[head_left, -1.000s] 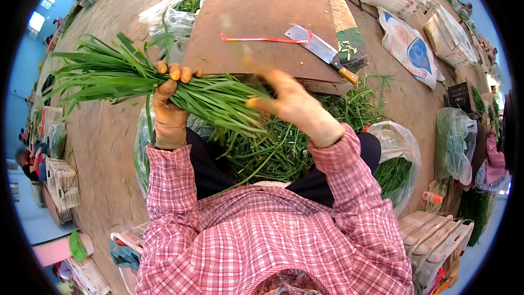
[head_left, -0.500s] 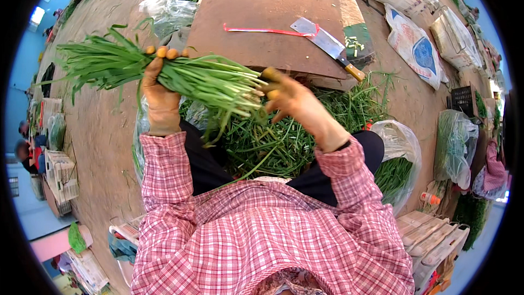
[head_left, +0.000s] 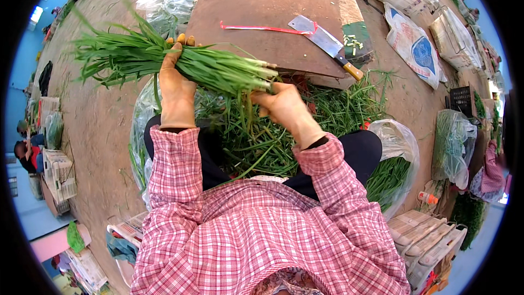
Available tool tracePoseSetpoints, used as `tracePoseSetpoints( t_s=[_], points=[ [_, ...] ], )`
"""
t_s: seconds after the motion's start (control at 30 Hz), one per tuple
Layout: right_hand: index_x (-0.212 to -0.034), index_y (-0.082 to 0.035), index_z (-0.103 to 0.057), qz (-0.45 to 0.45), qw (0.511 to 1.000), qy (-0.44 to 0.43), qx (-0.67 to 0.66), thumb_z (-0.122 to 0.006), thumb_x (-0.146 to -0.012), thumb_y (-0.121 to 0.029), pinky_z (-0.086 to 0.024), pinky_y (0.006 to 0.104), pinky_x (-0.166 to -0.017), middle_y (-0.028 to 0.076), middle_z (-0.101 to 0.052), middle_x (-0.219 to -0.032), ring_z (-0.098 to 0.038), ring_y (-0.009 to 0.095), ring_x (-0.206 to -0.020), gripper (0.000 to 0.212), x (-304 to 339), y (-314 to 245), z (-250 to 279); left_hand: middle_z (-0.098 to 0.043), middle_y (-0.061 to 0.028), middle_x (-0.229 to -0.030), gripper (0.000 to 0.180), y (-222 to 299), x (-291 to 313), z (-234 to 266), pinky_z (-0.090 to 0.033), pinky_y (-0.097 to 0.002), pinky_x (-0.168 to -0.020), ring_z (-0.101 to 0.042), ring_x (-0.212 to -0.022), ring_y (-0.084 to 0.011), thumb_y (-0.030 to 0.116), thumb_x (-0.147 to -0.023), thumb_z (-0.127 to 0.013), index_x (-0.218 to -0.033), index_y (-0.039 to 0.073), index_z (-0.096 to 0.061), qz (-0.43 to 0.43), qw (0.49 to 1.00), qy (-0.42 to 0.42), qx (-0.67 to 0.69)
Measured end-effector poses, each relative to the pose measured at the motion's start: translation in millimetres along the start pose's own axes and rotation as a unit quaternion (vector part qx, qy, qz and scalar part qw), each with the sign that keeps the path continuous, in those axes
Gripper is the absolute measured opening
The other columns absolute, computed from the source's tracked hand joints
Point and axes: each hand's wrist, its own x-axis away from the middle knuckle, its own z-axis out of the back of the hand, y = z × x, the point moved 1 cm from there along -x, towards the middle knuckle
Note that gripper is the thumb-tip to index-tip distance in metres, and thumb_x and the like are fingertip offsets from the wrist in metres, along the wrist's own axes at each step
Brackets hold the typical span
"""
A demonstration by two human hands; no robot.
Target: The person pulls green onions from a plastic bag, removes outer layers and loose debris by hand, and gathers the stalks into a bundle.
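Note:
A thick bunch of garlic chives [head_left: 213, 68] lies across my left hand [head_left: 177, 84], which is wrapped round its middle. Its green leaf tips spread to the left, and its pale stem ends point right. Against those stem ends is my right hand [head_left: 286, 106], its thumb and fingers pinched on some thin leaves that hang from the bunch. Below both hands, between my knees, lies a heap of loose chive leaves [head_left: 262, 145]. A cleaver [head_left: 326, 42] with a wooden handle rests on the brown board [head_left: 245, 3] beyond, beside a red and white strip [head_left: 265, 28].
Short cut stem pieces [head_left: 353, 43] lie at the board's right edge. Plastic bags of greens stand near my right knee [head_left: 388, 177] and at the board's far left [head_left: 172, 5]. A white sack [head_left: 415, 46] lies on the floor at right; crates [head_left: 423, 235] stand behind me.
The bunch and my left hand have shifted right and turned slightly. My right hand, blurred and spread before, has come down and in, and its fingers are now closed at the stem ends.

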Motion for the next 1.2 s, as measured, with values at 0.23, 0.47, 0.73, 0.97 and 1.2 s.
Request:
tracePoseSetpoints(
  t_s=[0.23, 0.47, 0.73, 0.97, 1.2],
  points=[
    [-0.112, -0.001, -0.068, -0.008, 0.962, 0.014, -0.273, -0.065, -0.095, -0.035, -0.036, 0.0231, -0.040, 0.009, -0.072, -0.078, -0.048, 0.005, -0.044, 0.037, 12.9, 26.6, 0.6, -0.068, -0.0084, -0.107, 0.022, 1.8, -8.7, 5.4, -0.053, -0.0454, -0.096, -0.066, -0.102, -0.0276, -0.004, -0.091, -0.059, -0.108, 0.010, -0.058, -0.050, 0.996, 0.066, 0.016],
    [-0.098, 0.000, -0.064, -0.059, 0.933, -0.104, -0.340, -0.067, -0.094, -0.023, -0.029, 0.0267, -0.034, 0.007, -0.062, -0.062, -0.040, 0.010, -0.035, 0.023, -13.6, 1.1, -38.7, -0.066, -0.0119, -0.110, 0.027, -23.0, 9.1, -13.2, -0.054, -0.0447, -0.095, -0.065, -0.104, -0.0300, -0.006, -0.091, -0.055, -0.113, 0.010, -0.057, -0.056, 0.992, 0.076, -0.080],
    [-0.102, 0.002, -0.059, -0.052, 0.870, -0.049, -0.487, -0.069, -0.092, -0.016, -0.032, 0.0269, -0.032, 0.015, -0.064, -0.064, -0.043, 0.014, -0.034, 0.023, 10.6, 9.5, -22.1, -0.069, -0.0100, -0.104, 0.015, -37.8, 0.7, -9.5, -0.056, -0.0464, -0.089, -0.068, -0.097, -0.0283, 0.002, -0.093, -0.059, -0.106, 0.010, -0.057, 0.028, 0.995, 0.089, -0.039],
    [-0.110, 0.001, -0.066, 0.055, 0.819, -0.017, -0.571, -0.067, -0.095, -0.028, -0.029, 0.0238, -0.034, 0.005, -0.061, -0.059, -0.042, 0.008, -0.036, 0.032, 36.9, 46.8, 23.2, -0.070, -0.0124, -0.099, 0.012, -24.3, -25.2, 26.5, -0.056, -0.0465, -0.091, -0.068, -0.094, -0.0280, 0.004, -0.090, -0.060, -0.101, 0.008, -0.063, 0.041, 0.993, 0.102, -0.030],
    [-0.127, -0.006, -0.060, 0.031, 0.974, -0.034, -0.222, -0.068, -0.093, -0.034, -0.047, 0.0246, -0.052, 0.008, -0.071, -0.110, -0.070, 0.014, -0.080, 0.045, 31.4, 58.1, 19.0, -0.068, -0.0109, -0.106, 0.016, -15.5, -24.1, 15.4, -0.053, -0.0464, -0.093, -0.065, -0.097, -0.0262, 0.012, -0.094, -0.059, -0.106, 0.005, -0.065, 0.019, 0.988, 0.152, -0.014]
  ],
)
